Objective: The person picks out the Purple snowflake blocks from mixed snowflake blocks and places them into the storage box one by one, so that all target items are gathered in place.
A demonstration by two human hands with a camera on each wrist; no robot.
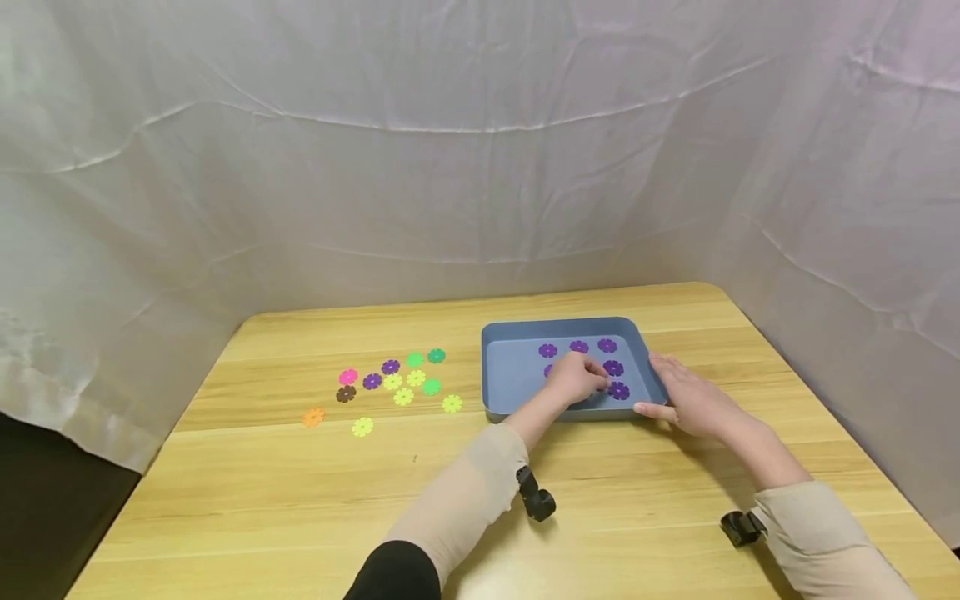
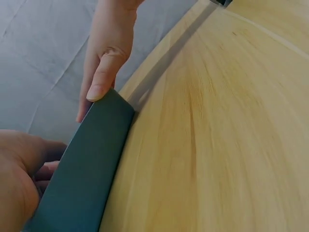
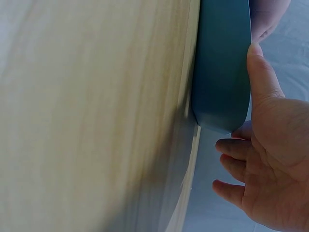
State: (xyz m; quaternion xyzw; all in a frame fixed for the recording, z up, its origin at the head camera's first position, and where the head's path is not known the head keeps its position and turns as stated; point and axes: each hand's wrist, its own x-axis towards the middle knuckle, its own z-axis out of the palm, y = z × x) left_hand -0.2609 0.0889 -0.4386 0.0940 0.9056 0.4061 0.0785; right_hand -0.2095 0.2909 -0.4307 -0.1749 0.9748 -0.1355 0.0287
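Note:
My left hand [image 1: 576, 377] reaches over the front wall into a blue-grey tray [image 1: 513, 379], its fingers bent down near the purple flower-shaped discs [image 1: 618, 390]. Whether a disc is between its fingertips cannot be seen; in the left wrist view the tray wall [image 2: 89, 159] hides them. Several purple discs lie in rows on the tray's right part, one partly covered by this hand. At the tray's front right corner rests my right hand [image 1: 697, 400]. Its thumb touches the front rim and its loosely extended fingers lie along the right side, as the right wrist view shows.
Left of the tray, loose flower discs lie scattered on the wooden table [image 1: 300, 500]: yellow [image 1: 403, 397], green [image 1: 437, 356], purple [image 1: 372, 381], pink [image 1: 348, 377], brown [image 1: 346, 393] and orange [image 1: 313, 417]. A pale curtain [image 1: 450, 192] hangs behind and beside the table.

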